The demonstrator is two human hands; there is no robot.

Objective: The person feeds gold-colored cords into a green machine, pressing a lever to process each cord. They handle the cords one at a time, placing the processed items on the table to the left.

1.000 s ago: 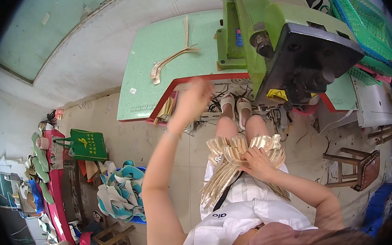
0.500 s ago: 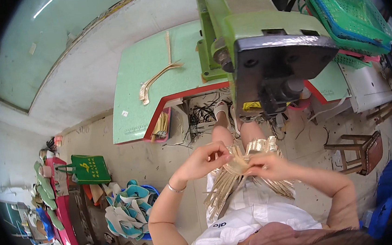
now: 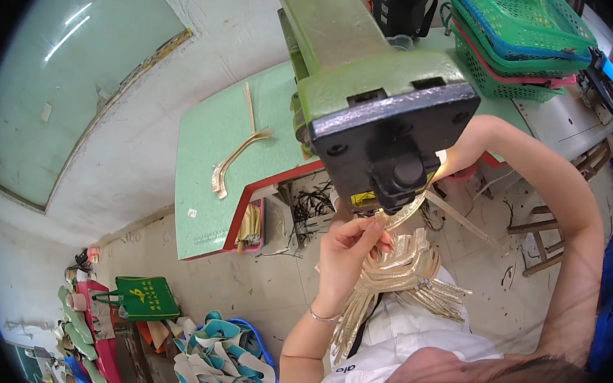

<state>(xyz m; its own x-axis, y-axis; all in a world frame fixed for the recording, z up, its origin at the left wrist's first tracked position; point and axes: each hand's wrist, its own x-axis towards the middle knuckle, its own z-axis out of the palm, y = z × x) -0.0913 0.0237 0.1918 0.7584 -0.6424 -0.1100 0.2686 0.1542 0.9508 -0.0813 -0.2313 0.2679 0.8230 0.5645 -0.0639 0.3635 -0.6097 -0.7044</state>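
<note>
Just under the black front of a green machine head (image 3: 395, 122), my left hand (image 3: 354, 249) pinches one end of a gold strap (image 3: 405, 213) between thumb and fingers. The strap curves up beneath the machine, and a loose length angles down to the right. My right hand (image 3: 463, 150) reaches in from the right beside the machine; its fingers are hidden behind the black front, so its grip does not show. Across my lap lies a bundle of gold straps (image 3: 401, 274), fanned out at the ends.
More gold straps (image 3: 228, 165) lie on the green tabletop (image 3: 197, 150), which has a red cut-out edge. Stacked plastic baskets (image 3: 527, 41) stand at the back right. On the floor left are a blue tub (image 3: 268, 355) of teal and white pieces and a green bag (image 3: 144, 297). A wooden stool (image 3: 541, 244) stands right.
Both hands have moved from above my lap up to the machine, the right one going behind its front. A gold strap is now held there, apart from the lap bundle. The view has shifted.
</note>
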